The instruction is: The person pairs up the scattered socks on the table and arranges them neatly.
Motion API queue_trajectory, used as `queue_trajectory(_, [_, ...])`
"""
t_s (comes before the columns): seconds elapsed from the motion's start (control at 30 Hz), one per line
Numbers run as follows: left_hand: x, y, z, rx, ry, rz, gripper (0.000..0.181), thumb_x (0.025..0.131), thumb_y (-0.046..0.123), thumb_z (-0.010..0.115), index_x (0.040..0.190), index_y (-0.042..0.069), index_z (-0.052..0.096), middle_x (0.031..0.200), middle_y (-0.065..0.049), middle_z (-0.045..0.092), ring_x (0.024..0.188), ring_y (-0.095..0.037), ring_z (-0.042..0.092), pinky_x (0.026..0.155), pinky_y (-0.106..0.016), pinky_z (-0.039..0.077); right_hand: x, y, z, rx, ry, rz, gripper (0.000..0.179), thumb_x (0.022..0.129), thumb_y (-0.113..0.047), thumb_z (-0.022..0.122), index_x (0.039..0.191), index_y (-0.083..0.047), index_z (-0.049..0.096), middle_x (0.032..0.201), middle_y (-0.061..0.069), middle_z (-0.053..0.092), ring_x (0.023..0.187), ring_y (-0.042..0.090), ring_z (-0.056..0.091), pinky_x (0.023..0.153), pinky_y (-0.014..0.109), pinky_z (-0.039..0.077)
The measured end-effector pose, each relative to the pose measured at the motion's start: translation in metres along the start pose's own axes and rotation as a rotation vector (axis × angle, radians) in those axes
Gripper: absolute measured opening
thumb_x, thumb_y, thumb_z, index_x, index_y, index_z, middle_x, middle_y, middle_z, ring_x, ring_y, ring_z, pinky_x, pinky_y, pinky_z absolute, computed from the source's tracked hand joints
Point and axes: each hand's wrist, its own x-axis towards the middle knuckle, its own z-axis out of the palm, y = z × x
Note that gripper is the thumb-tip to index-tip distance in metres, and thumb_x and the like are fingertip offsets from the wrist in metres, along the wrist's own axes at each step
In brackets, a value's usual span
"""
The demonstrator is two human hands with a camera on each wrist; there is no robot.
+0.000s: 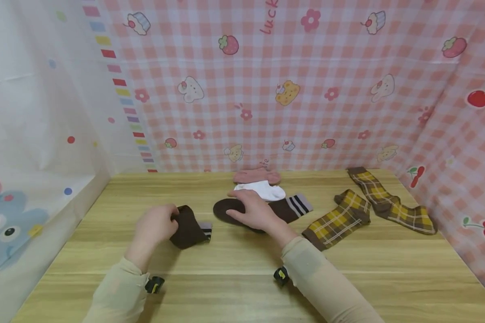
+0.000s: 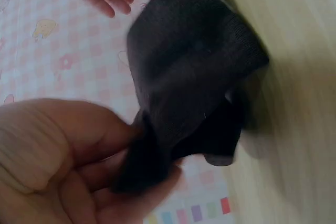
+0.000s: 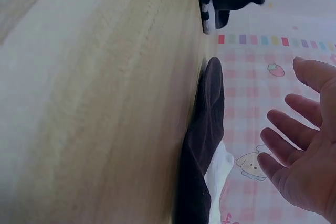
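In the head view my left hand (image 1: 155, 224) pinches one end of a dark brown sock (image 1: 184, 229), whose grey-and-black striped cuff points right. The left wrist view shows the brown fabric (image 2: 194, 51) folded over and lifted at my thumb and fingers. My right hand (image 1: 255, 210) hovers over a matching brown sock (image 1: 226, 210) with a striped cuff (image 1: 299, 205). In the right wrist view that hand (image 3: 310, 145) has spread fingers and stands apart from the sock (image 3: 202, 135) on the table.
Behind the right hand lie a white ankle sock (image 1: 275, 193) and a pink sock (image 1: 256, 175). Two yellow-and-brown plaid socks, one nearer (image 1: 337, 220) and one farther (image 1: 388, 202), lie at the right of the wooden table (image 1: 226, 287). Patterned cloth (image 1: 258, 125) hangs along the back.
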Motion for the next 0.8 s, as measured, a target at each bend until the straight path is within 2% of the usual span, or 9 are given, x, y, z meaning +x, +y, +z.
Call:
queue_trajectory(0.1, [-0.001,0.000,0.003,0.021,-0.075,0.008,0.025,0.081,0.006,0.062,0.103,0.003,0.071,0.102,-0.015,0.071,0.092,-0.035,0.066,0.075,-0.053,0.053,0.001,0.001,0.001,-0.012,-0.010,-0.003,0.049,0.095,-0.030,0.067,0.135,-0.003,0.057,0.133,0.012,0.060,0.127,0.029,0.050,0.110,0.042,0.035])
queue_trajectory(0.2, [-0.001,-0.003,0.005,0.023,-0.101,0.005,0.023,0.083,0.010,0.063,0.104,0.004,0.071,0.101,-0.013,0.071,0.090,-0.033,0.066,0.075,-0.052,0.052,0.001,0.001,0.003,-0.021,-0.016,-0.010,0.047,0.095,-0.031,0.067,0.133,-0.005,0.058,0.131,0.011,0.061,0.126,0.028,0.051,0.109,0.041,0.036])
queue_trajectory(0.37, [0.004,-0.008,0.004,0.020,-0.078,0.013,0.018,0.087,0.014,0.066,0.102,0.004,0.070,0.095,-0.010,0.070,0.083,-0.030,0.065,0.072,-0.050,0.052,0.002,-0.001,0.005,-0.036,-0.034,-0.038,0.044,0.094,-0.029,0.068,0.131,-0.006,0.060,0.129,0.010,0.062,0.124,0.027,0.053,0.108,0.040,0.037])
queue_trajectory(0.5, [0.010,-0.010,0.001,0.014,-0.058,0.007,0.019,0.089,0.014,0.068,0.104,0.003,0.069,0.092,-0.010,0.068,0.080,-0.029,0.063,0.070,-0.049,0.051,0.004,-0.003,0.009,-0.056,-0.085,-0.083,0.043,0.094,-0.025,0.069,0.131,-0.005,0.060,0.130,0.010,0.061,0.124,0.026,0.053,0.107,0.039,0.038])
queue_trajectory(0.67, [0.019,-0.012,-0.001,0.012,-0.025,0.023,0.030,0.090,0.014,0.069,0.116,-0.001,0.067,0.108,-0.019,0.069,0.095,-0.037,0.066,0.078,-0.052,0.052,0.008,-0.005,0.014,-0.116,-0.156,-0.176,0.042,0.094,-0.016,0.069,0.133,-0.007,0.060,0.134,0.009,0.060,0.128,0.024,0.052,0.109,0.037,0.037])
queue_trajectory(0.8, [0.027,-0.015,-0.001,0.008,-0.021,0.025,0.042,0.090,0.016,0.070,0.127,-0.003,0.062,0.123,-0.024,0.063,0.108,-0.043,0.061,0.088,-0.055,0.049,0.011,-0.009,0.020,-0.204,-0.164,-0.278,0.041,0.092,-0.015,0.070,0.132,-0.009,0.061,0.135,0.008,0.060,0.129,0.024,0.051,0.109,0.035,0.037])
